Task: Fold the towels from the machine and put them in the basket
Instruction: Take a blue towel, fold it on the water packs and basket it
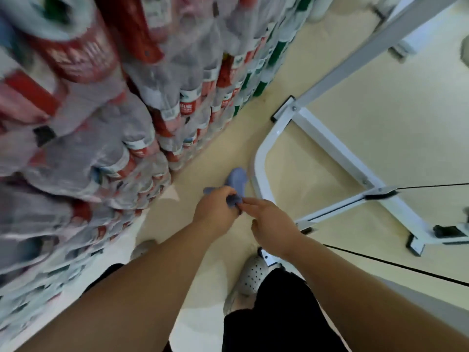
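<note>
One blue towel [237, 180] is in view, with two hands, one white frame [330, 143] and two pale shoes; the shrink-wrapped bottle packs [152, 97] stacked left of the frame are too blurred to count. The left hand [215, 209] is curled tight round the bunched middle of the towel, fingers closed over the cloth. The right hand [269, 222] sits just beside it, on the frame's side, thumb and forefinger drawn together on the towel's near end while the other fingers stay loosely spread; the blur leaves the exact pinch unclear. The towel is held above the floor [380, 110], just left of the frame's rounded corner, its free end sticking out beyond the left hand's knuckles, away from the person. A perforated shoe [251, 275] stands near the frame's nearest foot, below the right wrist, and the other shoe lies further left of the frame, under the left forearm.
</note>
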`<state>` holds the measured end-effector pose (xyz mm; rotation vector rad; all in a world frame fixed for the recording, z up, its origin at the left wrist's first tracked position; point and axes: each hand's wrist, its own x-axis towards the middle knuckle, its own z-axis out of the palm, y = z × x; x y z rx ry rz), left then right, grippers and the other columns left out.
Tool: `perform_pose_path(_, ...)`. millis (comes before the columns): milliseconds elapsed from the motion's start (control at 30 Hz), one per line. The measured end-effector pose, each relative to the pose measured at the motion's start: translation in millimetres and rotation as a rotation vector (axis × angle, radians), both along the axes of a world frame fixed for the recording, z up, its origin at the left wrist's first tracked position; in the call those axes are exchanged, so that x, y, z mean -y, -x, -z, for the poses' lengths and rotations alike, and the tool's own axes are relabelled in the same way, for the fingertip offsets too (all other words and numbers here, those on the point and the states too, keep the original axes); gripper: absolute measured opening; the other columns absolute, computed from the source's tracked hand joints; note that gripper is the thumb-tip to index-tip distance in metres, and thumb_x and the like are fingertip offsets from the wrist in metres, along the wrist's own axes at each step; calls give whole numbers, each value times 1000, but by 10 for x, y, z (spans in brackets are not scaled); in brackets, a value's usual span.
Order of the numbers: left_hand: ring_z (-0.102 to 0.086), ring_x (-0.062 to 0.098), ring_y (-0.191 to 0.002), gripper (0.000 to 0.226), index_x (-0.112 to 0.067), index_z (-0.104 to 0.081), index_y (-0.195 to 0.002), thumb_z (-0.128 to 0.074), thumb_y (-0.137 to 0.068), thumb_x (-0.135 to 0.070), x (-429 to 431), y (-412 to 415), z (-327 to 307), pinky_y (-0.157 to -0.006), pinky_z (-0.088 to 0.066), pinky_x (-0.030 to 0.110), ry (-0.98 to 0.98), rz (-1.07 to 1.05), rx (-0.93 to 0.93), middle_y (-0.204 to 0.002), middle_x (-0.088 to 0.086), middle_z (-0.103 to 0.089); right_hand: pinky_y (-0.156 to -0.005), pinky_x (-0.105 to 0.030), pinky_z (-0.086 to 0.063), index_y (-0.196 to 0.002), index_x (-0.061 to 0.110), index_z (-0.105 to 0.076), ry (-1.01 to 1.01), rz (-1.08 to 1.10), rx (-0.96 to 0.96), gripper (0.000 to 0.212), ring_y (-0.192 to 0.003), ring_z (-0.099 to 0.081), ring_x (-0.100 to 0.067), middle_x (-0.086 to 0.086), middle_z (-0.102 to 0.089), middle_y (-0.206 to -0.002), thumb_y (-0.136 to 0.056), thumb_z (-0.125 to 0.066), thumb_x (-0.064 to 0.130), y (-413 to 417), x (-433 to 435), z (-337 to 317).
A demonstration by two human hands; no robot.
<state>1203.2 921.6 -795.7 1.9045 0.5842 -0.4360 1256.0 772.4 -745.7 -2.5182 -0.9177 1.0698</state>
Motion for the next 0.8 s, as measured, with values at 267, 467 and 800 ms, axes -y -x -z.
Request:
perform_pose_path(267,-56,3,-63,11,-18,-65,-79,-67,-89,-15,-604,561,-2657,-54,-38,15,-94,-249,146,-71,-6,-63,-88,0,-33,-120,21,-72,-326,220,75,39,-100,-52,4,2,-70,-122,-83,-74,11,468,-519,-2388)
perform_pose_path(467,-58,3,-63,34,-35,-61,-63,-71,-89,-14,-755,834,-3992,-59,-43,20,-200,-290,331,-61,-10,-60,-79,-29,-53,-94,21,-78,-562,241,217,14,-82,-65,-12,5,-75,-93,-84,-71,14,537,-735,-3368)
perform_pose_path(800,-67,10,-77,15,-20,-73,-84,-68,-92,-7,-677,1646,-5153,-75,-57,30,-252,-670,489,-79,-5,-72,-72,-15,-48,-108,30,-58,-688,-86,52,23,-81,-60,-1,20,-60,-85,-91,-64,15,662,-1030,-4225)
